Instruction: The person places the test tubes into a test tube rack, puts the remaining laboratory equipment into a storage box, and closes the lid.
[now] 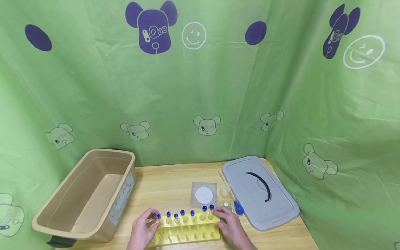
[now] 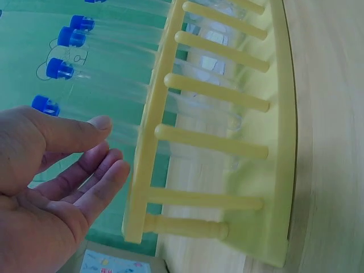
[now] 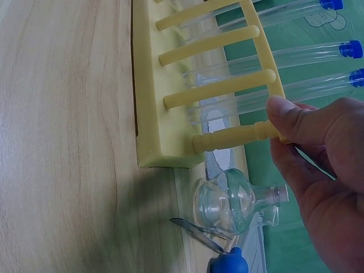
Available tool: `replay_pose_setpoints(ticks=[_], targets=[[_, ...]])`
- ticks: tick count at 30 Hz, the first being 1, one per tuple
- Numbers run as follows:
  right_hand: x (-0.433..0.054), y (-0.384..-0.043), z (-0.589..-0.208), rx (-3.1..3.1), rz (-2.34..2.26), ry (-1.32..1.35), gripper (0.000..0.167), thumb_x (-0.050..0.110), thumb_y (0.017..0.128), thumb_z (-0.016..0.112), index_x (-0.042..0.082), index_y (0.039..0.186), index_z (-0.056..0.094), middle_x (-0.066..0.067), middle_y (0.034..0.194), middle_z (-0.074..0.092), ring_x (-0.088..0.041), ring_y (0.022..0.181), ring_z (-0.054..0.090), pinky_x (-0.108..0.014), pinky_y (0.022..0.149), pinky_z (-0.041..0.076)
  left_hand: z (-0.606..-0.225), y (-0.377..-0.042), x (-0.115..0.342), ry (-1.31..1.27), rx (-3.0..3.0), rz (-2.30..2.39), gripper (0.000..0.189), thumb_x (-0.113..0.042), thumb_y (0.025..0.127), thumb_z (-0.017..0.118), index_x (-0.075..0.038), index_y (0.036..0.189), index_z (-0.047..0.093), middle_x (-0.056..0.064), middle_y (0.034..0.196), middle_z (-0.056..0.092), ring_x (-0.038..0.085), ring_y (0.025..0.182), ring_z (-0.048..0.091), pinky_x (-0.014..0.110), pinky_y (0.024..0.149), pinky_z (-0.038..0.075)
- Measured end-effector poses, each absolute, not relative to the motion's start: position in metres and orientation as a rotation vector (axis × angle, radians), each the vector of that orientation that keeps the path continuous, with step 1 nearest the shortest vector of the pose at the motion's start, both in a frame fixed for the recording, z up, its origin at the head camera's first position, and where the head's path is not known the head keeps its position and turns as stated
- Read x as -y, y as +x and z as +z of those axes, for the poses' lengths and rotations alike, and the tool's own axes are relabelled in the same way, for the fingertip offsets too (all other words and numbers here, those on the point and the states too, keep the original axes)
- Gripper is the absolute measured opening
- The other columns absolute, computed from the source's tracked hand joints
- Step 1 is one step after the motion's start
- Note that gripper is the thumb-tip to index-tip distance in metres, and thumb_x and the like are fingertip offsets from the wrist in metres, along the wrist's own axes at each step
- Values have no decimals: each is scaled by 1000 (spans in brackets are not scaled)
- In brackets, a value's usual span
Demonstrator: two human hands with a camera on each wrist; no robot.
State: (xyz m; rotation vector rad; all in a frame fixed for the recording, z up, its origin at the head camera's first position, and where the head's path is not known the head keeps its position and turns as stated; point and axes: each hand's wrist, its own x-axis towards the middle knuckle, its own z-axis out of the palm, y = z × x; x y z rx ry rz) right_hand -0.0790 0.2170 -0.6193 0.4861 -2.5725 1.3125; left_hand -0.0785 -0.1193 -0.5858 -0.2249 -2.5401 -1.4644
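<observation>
A yellow test tube rack (image 1: pixel 187 239) stands on the table in front of me, with several clear test tubes (image 1: pixel 184 218) with blue caps upright in its top bar. My left hand (image 1: pixel 143 225) is at the rack's left end, beside the leftmost tube (image 1: pixel 159 217). In the left wrist view its thumb overlaps that tube just below the cap (image 2: pixel 45 106), and the fingertips are loosely bent, apart from the thumb. At the other end, my right hand (image 1: pixel 232 225) pinches the end of the rack's top bar (image 3: pixel 263 48) between thumb and fingers.
Behind the rack lie a grey mesh square with a white disc (image 1: pixel 204 195), a clear beaker (image 1: pixel 224 190) and a blue rubber bulb (image 1: pixel 239 207). A round glass flask (image 3: pixel 227 199) stands near the rack's right end. A brown bin (image 1: pixel 120 187) is left, a grey lid (image 1: pixel 250 187) right.
</observation>
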Motion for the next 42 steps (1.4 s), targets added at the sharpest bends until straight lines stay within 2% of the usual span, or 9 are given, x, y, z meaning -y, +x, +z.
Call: replay_pose_setpoints(ticks=[6, 10, 18, 25, 37, 42], targets=[[-217, -78, -618, 2567, 1316, 484, 42, -13, 76, 80, -9, 116, 71, -9, 120, 68, -32, 107, 68, -27, 93, 59, -594, -77, 132, -308, 2520, -1117, 59, 10, 60, 91, -7, 112, 71, 2, 109, 70, 27, 98, 69, 46, 87, 62], [-217, -78, -618, 2565, 1324, 482, 43, -13, 76, 80, -8, 117, 71, -9, 120, 68, -32, 108, 68, -27, 93, 58, -597, -76, 142, -315, 2570, -1054, 64, 6, 58, 93, -7, 117, 70, 4, 116, 69, 30, 104, 67, 52, 90, 59], [-216, -79, -616, 2629, 1331, 462, 42, -12, 79, 79, -8, 119, 70, -10, 122, 67, -34, 110, 66, -28, 95, 58, -601, -74, 154, -356, 2614, -1103, 57, 3, 59, 92, -1, 113, 71, 11, 113, 70, 36, 102, 68, 45, 86, 62], [-216, -80, -614, 2652, 1302, 460, 41, -12, 79, 79, -8, 119, 70, -11, 122, 67, -34, 111, 66, -29, 95, 58, -610, -78, 156, -424, 2507, -974, 56, 8, 53, 92, 0, 105, 74, 10, 106, 73, 32, 92, 71, 42, 80, 64], [-217, -83, -614, 2693, 1338, 476, 40, -10, 82, 78, -9, 121, 68, -13, 124, 66, -37, 113, 65, -30, 95, 59, -612, -81, 156, -470, 2444, -956, 52, 11, 53, 90, 1, 101, 75, 10, 102, 73, 31, 88, 71, 41, 75, 65], [-215, -84, -606, 2611, 1245, 503, 42, -14, 77, 79, -9, 117, 70, -12, 121, 68, -35, 108, 67, -30, 91, 61, -605, -87, 155, -466, 2455, -945, 50, 10, 54, 91, 0, 101, 75, 11, 102, 73, 31, 89, 71, 43, 77, 64]])
